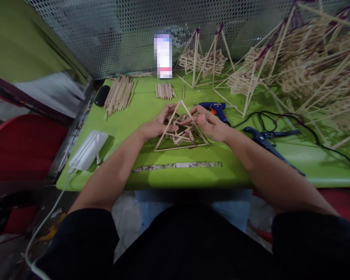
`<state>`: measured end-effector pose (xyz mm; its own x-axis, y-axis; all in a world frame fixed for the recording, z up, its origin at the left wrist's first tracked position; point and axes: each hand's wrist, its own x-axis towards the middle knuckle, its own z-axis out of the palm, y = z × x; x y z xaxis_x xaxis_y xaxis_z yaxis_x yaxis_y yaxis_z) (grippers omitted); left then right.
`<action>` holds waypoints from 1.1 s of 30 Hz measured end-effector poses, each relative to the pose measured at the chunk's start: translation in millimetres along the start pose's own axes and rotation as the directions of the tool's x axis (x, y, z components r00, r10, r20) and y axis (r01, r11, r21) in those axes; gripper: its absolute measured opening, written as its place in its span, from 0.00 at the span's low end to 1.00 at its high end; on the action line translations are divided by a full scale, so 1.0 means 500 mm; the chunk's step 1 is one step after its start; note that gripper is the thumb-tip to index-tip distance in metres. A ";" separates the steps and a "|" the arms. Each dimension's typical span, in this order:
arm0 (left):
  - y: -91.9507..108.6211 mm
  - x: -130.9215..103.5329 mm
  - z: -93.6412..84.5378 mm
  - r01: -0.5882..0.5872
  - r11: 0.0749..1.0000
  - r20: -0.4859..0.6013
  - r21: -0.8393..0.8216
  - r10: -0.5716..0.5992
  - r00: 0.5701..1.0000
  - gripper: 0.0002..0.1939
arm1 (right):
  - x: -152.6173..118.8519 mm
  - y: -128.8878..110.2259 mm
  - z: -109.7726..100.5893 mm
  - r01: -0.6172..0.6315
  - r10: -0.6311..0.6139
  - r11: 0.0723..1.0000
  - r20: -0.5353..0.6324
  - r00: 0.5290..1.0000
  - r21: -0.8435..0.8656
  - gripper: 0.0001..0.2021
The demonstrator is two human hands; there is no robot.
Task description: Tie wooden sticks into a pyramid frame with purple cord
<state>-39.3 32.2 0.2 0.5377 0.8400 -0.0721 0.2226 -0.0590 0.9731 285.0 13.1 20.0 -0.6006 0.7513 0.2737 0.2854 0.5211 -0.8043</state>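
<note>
A triangular frame of thin wooden sticks [181, 147] stands on the green table between my hands, with a stack of short crossed sticks [179, 136] inside it and a bit of dark red string. My left hand [157, 125] grips the stack from the left, thumb on the near side. From the right, my right hand [212, 126] has its fingers closed on the sticks, thumb raised near the slanting stick; its fingertips are partly hidden. Just behind my right hand lies a blue hot glue gun [214, 107].
Long sticks [119, 93] and short sticks [165, 91] lie behind, near a phone [163, 56]. Finished-looking stick frames [306, 70] crowd the right. A dark hand cutter [265, 140], black cable [312, 134], flat strip [177, 166] and white power strip [89, 149] also lie here.
</note>
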 end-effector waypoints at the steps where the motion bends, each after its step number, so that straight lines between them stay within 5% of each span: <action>1: 0.000 0.000 0.000 0.003 1.000 0.001 -0.006 -0.003 1.000 0.65 | 0.003 0.001 -0.003 0.019 -0.019 1.000 -0.008 1.000 0.003 0.50; 11: 0.033 -0.014 0.022 0.042 0.997 -0.053 -0.065 -0.046 0.998 0.56 | 0.020 0.038 -0.040 0.005 -0.001 0.998 -0.076 0.997 0.060 0.24; 22: 0.036 0.007 0.058 0.006 1.000 -0.224 0.009 -0.004 0.975 0.45 | 0.022 0.028 -0.035 -0.075 0.076 0.990 -0.006 0.997 0.120 0.22; 33: 0.039 0.000 0.057 0.032 0.991 -0.233 0.131 0.000 0.973 0.46 | 0.022 0.013 -0.033 -0.072 0.076 0.987 -0.019 0.997 0.145 0.24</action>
<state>-11.8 15.8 12.9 0.3338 0.9424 -0.0197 0.3446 -0.1026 0.9331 292.4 31.6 26.4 -0.5626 0.7963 0.2222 0.2165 0.4013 -0.8900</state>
